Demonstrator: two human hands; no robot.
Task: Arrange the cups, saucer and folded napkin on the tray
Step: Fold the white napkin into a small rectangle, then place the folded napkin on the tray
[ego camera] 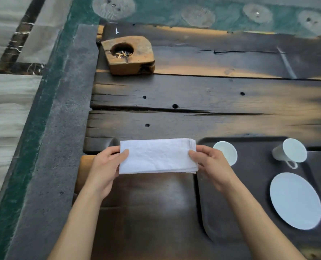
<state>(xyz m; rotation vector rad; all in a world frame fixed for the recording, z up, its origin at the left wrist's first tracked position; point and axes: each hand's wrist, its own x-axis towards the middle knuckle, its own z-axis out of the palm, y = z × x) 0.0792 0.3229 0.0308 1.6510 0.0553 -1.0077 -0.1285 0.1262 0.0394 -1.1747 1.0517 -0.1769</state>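
Left hand (107, 164) & right hand (210, 166) pinch folded napkin (157, 156) by its ends; tray (249, 184) w/ cups just right of grip.

**Cloth, wood and white ware**

The napkin (156, 156) is white cloth, matt and finely creased. The table (212, 91) is dark wood, cracked and pitted, with a dull sheen. The tray (257, 184) looks smooth, dark and matt. The plain cup (226, 152), the handled cup (291, 151) and the saucer (295, 200), 3 pieces, look like smooth white ceramic. The ashtray (129, 55) is rough, bare wood.
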